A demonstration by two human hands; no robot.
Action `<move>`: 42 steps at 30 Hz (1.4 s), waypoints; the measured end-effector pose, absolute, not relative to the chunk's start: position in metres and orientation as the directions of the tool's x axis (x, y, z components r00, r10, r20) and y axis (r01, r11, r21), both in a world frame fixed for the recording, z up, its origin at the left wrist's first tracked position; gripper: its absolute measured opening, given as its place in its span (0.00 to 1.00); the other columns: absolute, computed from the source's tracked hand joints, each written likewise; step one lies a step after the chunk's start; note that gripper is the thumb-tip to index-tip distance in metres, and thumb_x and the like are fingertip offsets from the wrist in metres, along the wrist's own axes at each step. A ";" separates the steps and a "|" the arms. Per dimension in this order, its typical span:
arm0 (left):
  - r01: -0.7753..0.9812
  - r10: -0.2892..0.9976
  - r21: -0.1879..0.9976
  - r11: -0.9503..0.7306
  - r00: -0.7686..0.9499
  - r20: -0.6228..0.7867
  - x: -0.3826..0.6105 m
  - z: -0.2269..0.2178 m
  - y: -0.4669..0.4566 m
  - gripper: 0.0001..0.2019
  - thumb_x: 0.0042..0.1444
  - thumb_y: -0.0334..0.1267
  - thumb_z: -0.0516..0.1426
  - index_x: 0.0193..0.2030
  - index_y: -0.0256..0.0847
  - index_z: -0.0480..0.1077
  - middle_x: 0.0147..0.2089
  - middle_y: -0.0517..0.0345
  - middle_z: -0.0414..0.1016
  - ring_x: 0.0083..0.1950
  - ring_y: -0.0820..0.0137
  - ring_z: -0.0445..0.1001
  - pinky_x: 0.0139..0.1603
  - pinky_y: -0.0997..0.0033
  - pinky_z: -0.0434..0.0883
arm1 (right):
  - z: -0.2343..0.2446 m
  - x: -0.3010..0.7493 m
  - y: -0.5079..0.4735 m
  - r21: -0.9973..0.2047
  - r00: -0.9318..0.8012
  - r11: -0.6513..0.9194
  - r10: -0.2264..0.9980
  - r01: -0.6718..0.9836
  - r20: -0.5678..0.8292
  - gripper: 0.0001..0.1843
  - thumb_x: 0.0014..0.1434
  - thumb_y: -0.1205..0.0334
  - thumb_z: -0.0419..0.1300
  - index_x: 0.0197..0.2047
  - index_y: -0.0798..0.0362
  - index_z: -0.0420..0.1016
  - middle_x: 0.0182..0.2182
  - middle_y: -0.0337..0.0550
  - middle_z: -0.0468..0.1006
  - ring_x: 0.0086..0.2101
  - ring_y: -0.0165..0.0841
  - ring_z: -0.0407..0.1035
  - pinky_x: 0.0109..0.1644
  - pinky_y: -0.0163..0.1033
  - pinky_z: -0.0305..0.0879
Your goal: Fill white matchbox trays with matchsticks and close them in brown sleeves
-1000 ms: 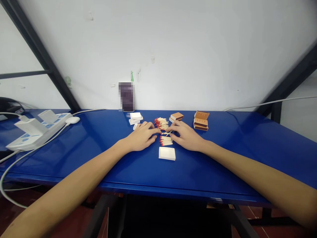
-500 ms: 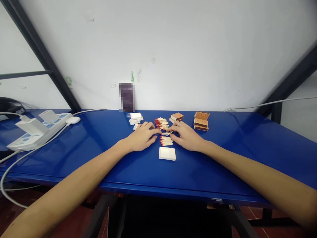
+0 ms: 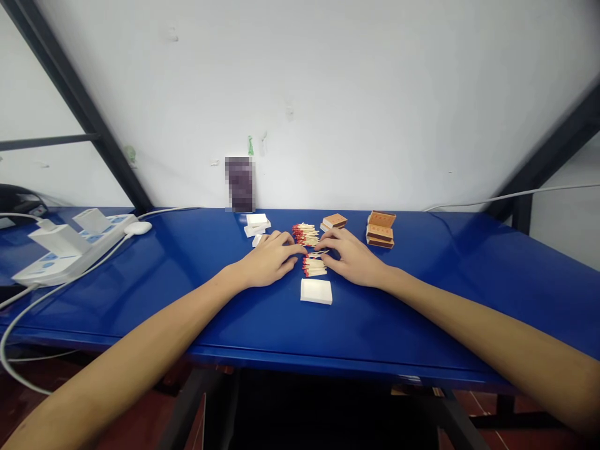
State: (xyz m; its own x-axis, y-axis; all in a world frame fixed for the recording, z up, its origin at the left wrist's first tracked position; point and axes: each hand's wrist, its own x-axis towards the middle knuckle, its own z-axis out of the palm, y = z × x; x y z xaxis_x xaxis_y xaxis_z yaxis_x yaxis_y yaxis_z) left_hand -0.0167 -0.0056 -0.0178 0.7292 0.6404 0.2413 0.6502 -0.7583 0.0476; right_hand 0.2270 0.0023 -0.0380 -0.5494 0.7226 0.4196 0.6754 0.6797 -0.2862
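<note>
My left hand (image 3: 270,259) rests on the table with its fingers apart. Its index fingertip touches the red head end of a few loose matches (image 3: 317,254). From the other side, my right hand (image 3: 356,257) has its thumb and index finger closed around the plain ends of these matches. Just nearer to me lies a neat row of matches (image 3: 315,267), heads to the left. Beyond the fingers is a larger pile of matches (image 3: 307,234). A white matchbox tray (image 3: 316,291) sits in front of the row.
White matchbox trays (image 3: 257,220) are stacked behind my left hand. Brown matchbox sleeves (image 3: 335,221) lie behind my right hand, and more brown sleeves (image 3: 380,231) stand further right. A power strip (image 3: 70,253) with chargers and cables occupies the table's left side.
My right thumb and index finger have drawn closer together at the loose matches, which now lie more level. My left index finger has shifted slightly right. The boxes and piles are unchanged.
</note>
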 end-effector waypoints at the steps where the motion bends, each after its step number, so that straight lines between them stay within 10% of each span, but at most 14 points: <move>1: 0.653 0.644 0.047 -0.756 0.727 0.239 -0.016 -0.018 -0.006 0.17 0.68 0.38 0.47 0.59 0.46 0.68 0.50 0.49 0.66 0.51 0.60 0.64 0.52 0.57 0.63 | -0.038 0.227 0.002 -0.288 -0.549 0.681 0.721 0.673 0.422 0.13 0.62 0.64 0.54 0.46 0.51 0.78 0.48 0.50 0.72 0.49 0.44 0.67 0.55 0.54 0.63; 42: 0.654 0.648 0.053 -0.754 0.730 0.219 -0.016 -0.015 -0.008 0.17 0.68 0.37 0.46 0.59 0.46 0.68 0.51 0.49 0.66 0.51 0.60 0.64 0.52 0.57 0.62 | -0.037 0.226 0.003 -0.307 -0.455 0.588 0.792 0.748 0.408 0.07 0.59 0.63 0.56 0.38 0.50 0.75 0.42 0.48 0.73 0.43 0.43 0.66 0.50 0.51 0.63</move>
State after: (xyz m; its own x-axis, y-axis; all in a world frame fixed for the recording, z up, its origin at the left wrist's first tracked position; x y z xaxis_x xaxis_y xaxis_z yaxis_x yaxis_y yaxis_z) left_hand -0.0160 -0.0078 -0.0154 0.7295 0.6481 0.2185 0.6544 -0.7543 0.0526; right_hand 0.2264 0.0027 -0.0373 -0.4551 0.7915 0.4079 0.7480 0.5883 -0.3071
